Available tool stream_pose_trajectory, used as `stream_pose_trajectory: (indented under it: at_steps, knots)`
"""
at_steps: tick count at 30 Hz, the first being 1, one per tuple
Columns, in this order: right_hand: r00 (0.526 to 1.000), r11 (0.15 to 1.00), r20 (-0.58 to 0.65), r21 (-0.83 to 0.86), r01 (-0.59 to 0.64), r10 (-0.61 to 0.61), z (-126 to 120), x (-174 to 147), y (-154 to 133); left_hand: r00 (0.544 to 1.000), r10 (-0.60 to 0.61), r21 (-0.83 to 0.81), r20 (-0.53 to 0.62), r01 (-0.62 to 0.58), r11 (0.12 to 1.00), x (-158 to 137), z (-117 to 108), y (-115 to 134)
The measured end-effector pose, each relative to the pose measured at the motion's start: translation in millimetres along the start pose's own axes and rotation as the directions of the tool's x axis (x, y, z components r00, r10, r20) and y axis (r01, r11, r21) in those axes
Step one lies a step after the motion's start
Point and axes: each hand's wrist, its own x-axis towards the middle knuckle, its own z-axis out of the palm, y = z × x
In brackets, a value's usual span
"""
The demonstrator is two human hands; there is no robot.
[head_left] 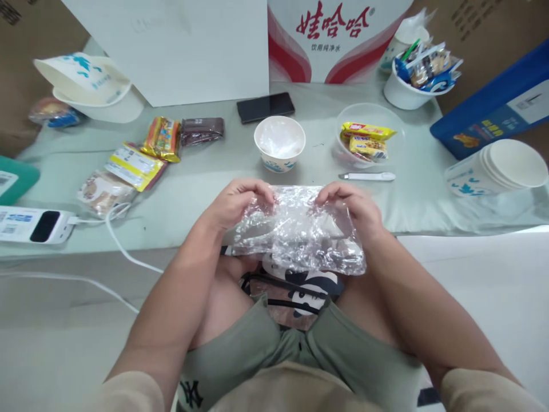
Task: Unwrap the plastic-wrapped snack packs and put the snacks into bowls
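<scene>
A crinkled sheet of clear plastic film [295, 234] hangs between my hands over my lap, at the table's front edge. My left hand [240, 203] pinches its upper left corner. On the other side, my right hand [354, 206] grips the upper right edge with bent fingers. Just beyond the film stands a paper cup [279, 143] with whitish clear plastic inside it. To the right of the cup, a white utility knife [366, 177] lies in front of a clear round bowl [343, 157] of yellow-wrapped snacks [368, 140].
Wrapped snacks [135, 166] lie left, near a white power strip [34, 225] with a cable. A phone [266, 107] rests behind the cup. Stacked paper cups [493, 169], a blue box [493, 103] and a white tub [407, 94] stand right. White and red boxes [171, 51] line the back.
</scene>
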Motion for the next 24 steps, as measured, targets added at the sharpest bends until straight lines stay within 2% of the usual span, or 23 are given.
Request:
stream_pose_trajectory:
  at_steps: [3, 5, 7, 9, 11, 14, 16, 19, 22, 24]
  knots:
    - [0.999, 0.997, -0.017, -0.066, 0.042, -0.044, -5, 2, 8, 0.997, 0.064, 0.023, -0.038, -0.063, 0.998, 5, 0, -5]
    - [0.996, 0.987, -0.024, -0.142, 0.076, -0.08, -5, 2, 13, 0.978, 0.143, 0.125, -0.153, -0.124, 0.984, 7, 4, -8]
    - [0.993, 0.986, -0.042, -0.13, 0.103, -0.109, -1, 2, 16, 0.954, 0.184, 0.164, -0.239, -0.147, 0.975, 7, 9, -9]
    - [0.992, 0.994, -0.063, -0.037, 0.105, -0.107, 3, 3, 17, 0.954, 0.152, 0.085, -0.26, -0.134, 0.987, 6, 13, -8]
    - [0.998, 0.998, -0.03, 0.007, 0.059, -0.059, 6, 6, 17, 0.957, 0.105, -0.033, -0.272, -0.118, 0.992, 5, 15, -5]
    - [0.998, 0.996, 0.063, -0.081, -0.021, 0.026, 6, 11, 18, 0.964, 0.031, -0.167, -0.265, -0.077, 0.983, 6, 12, -3]
    - [0.997, 0.994, 0.071, -0.108, -0.021, 0.029, 6, 13, 19, 0.983, -0.054, -0.204, -0.176, 0.017, 0.979, 6, 10, -4]
    - [1.0, 0.997, 0.019, -0.078, -0.007, 0.009, 6, 13, 20, 0.985, -0.171, -0.058, -0.034, 0.168, 0.984, 8, 10, -7]
    - [0.997, 0.996, 0.035, -0.05, -0.072, 0.074, 6, 11, 19, 0.98, -0.192, 0.12, -0.062, 0.198, 0.973, 9, 12, -7]
    - [0.985, 0.988, 0.097, -0.07, -0.134, 0.141, 4, 10, 18, 0.969, -0.231, 0.119, -0.083, 0.24, 0.964, 8, 13, -5]
